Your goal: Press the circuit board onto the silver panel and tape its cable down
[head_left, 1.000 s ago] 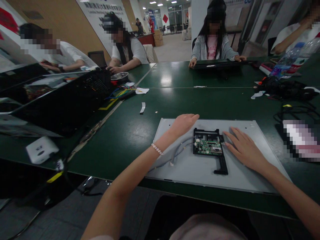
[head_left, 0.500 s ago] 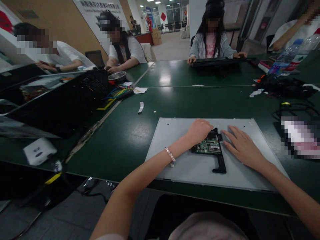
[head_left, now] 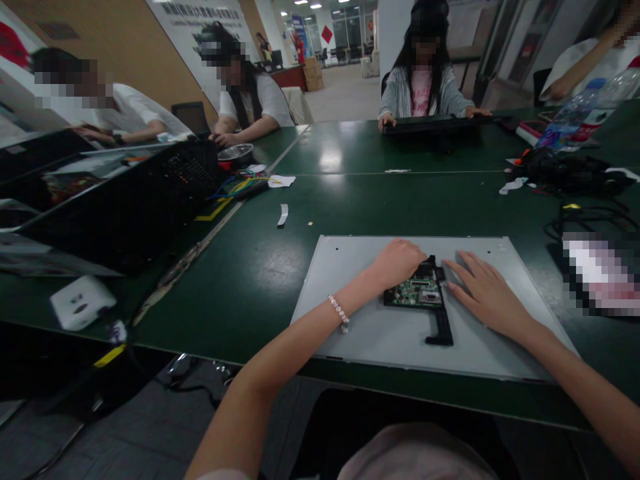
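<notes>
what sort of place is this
Likely an office-like space used for electronics work: a green circuit board, an open computer case on the shared green table, and a lettered wall sign behind.

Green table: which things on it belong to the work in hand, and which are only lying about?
Seem part of the work:
grey panel
black frame with green circuit board; left hand at its far edge, right hand open beside it

Seem just lying about:
white paper strip
white block
blue-capped bottle
</notes>
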A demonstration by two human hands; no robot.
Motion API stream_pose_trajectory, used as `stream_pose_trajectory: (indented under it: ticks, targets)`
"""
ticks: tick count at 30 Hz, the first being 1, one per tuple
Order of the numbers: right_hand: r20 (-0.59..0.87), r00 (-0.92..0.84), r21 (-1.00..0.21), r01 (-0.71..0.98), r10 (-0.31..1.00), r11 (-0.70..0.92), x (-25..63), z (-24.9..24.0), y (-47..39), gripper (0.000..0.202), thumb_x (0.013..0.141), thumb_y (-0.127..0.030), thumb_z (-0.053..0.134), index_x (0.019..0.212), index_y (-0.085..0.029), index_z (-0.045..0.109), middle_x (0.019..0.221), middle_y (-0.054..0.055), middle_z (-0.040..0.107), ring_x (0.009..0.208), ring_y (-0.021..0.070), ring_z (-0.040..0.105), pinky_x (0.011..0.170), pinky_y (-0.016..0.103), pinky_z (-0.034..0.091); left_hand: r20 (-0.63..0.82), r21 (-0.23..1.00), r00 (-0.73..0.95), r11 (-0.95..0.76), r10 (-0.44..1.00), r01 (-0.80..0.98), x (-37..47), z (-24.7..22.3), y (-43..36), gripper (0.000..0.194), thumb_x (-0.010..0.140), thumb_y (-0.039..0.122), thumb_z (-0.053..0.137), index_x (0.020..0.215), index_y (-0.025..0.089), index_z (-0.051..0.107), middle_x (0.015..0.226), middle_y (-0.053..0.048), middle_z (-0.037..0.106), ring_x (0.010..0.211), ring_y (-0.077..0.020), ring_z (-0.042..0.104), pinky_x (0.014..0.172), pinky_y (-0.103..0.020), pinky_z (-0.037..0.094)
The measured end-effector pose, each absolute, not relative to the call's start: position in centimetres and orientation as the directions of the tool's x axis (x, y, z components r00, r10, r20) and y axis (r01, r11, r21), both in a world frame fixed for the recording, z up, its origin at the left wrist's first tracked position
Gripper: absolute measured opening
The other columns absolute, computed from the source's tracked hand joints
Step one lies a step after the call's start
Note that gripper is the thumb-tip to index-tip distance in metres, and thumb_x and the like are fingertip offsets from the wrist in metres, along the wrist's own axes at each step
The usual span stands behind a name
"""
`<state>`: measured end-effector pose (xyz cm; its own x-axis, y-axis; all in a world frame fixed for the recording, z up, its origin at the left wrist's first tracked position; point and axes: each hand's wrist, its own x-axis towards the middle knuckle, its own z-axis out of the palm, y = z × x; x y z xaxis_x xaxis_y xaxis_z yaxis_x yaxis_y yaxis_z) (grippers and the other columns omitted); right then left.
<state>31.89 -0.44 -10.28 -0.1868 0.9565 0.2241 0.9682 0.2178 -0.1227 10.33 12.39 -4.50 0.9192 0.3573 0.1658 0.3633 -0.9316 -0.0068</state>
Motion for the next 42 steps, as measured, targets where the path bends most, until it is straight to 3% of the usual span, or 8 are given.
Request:
stream_pose_trajectory:
  ticks: [7,13,17,21,23,27,30,42]
  targets:
    - [0.236,-0.187,-0.140,0.964,0.953,0.224,32.0,-10.4,-0.4,0.053,0.101,-0.046,0.036,0.145,-0.019,0.049,0.157,0.019,0.039,0.145,0.0367,0.034,0.111,0.057,0.036,0.219,0.018,0.889,-0.913,0.402,0.409,10.0,-3.8,12.7,0.032,0.099,0.027,0.045,0.085,0.014,0.072,0.085,-0.010,0.074,0.081,-0.0186,0.069,0.077,-0.031,0.048]
    - [0.230,-0.182,-0.149,0.964,0.956,0.220,31.9,-10.1,-0.4,0.054,0.101,-0.047,0.036,0.146,-0.020,0.047,0.157,0.017,0.039,0.145,0.0360,0.034,0.113,0.056,0.035,0.307,0.112,0.748,-0.802,0.589,0.586,4.2,-1.9,17.5,0.028,0.096,0.023,0.046,0.103,0.018,0.073,0.104,-0.007,0.075,0.097,-0.0200,0.069,0.089,-0.031,0.050]
    - [0.227,-0.180,-0.145,0.965,0.957,0.217,31.8,-10.0,-0.6,0.055,0.101,-0.048,0.036,0.146,-0.018,0.048,0.156,0.019,0.040,0.145,0.0362,0.034,0.113,0.055,0.035,0.307,0.139,0.532,-0.590,0.789,0.795,-3.4,-1.9,22.1,0.030,0.090,0.021,0.049,0.108,0.017,0.073,0.111,-0.008,0.074,0.106,-0.0231,0.067,0.099,-0.034,0.048]
    - [0.229,-0.187,-0.131,0.967,0.955,0.220,31.8,-10.2,-0.5,0.056,0.101,-0.048,0.035,0.146,-0.017,0.048,0.155,0.020,0.040,0.145,0.0367,0.034,0.113,0.055,0.035,0.384,0.336,0.152,-0.291,0.911,0.896,-10.9,-3.0,25.4,0.038,0.082,0.014,0.046,0.110,0.011,0.071,0.112,-0.009,0.074,0.102,-0.0199,0.068,0.096,-0.028,0.049]
    - [0.230,-0.190,-0.125,0.967,0.955,0.222,31.8,-10.3,-0.5,0.056,0.101,-0.048,0.034,0.146,-0.018,0.048,0.155,0.020,0.040,0.145,0.0365,0.035,0.112,0.055,0.035,0.359,0.372,0.057,-0.199,0.931,0.907,-13.8,-3.7,26.4,0.045,0.076,0.011,0.046,0.114,0.009,0.069,0.116,-0.010,0.072,0.104,-0.0199,0.067,0.096,-0.028,0.049]
    - [0.230,-0.185,-0.119,0.969,0.955,0.216,31.9,-10.4,-0.6,0.055,0.101,-0.048,0.035,0.146,-0.019,0.047,0.156,0.019,0.039,0.145,0.0364,0.034,0.112,0.055,0.036,0.229,0.297,0.140,-0.206,0.963,0.932,-17.1,-4.7,27.2,0.058,0.066,0.015,0.056,0.124,0.013,0.064,0.131,-0.010,0.065,0.120,-0.0256,0.058,0.105,-0.034,0.043]
    - [0.229,-0.183,-0.121,0.969,0.956,0.214,31.9,-10.4,-0.6,0.054,0.101,-0.047,0.035,0.146,-0.019,0.048,0.155,0.019,0.040,0.145,0.0363,0.035,0.112,0.055,0.036,0.230,0.244,0.166,-0.222,0.959,0.944,-18.0,-5.2,27.7,0.060,0.068,0.016,0.057,0.128,0.012,0.063,0.134,-0.012,0.062,0.125,-0.0264,0.054,0.109,-0.035,0.039]
    - [0.231,-0.179,-0.142,0.966,0.956,0.215,31.9,-10.3,-0.6,0.054,0.101,-0.047,0.036,0.146,-0.020,0.048,0.156,0.018,0.040,0.145,0.0357,0.035,0.112,0.055,0.036,0.304,0.215,-0.039,-0.029,0.952,0.976,-17.6,-5.1,27.0,0.035,0.084,0.024,0.051,0.107,0.014,0.076,0.110,-0.011,0.075,0.100,-0.0254,0.066,0.091,-0.034,0.048]
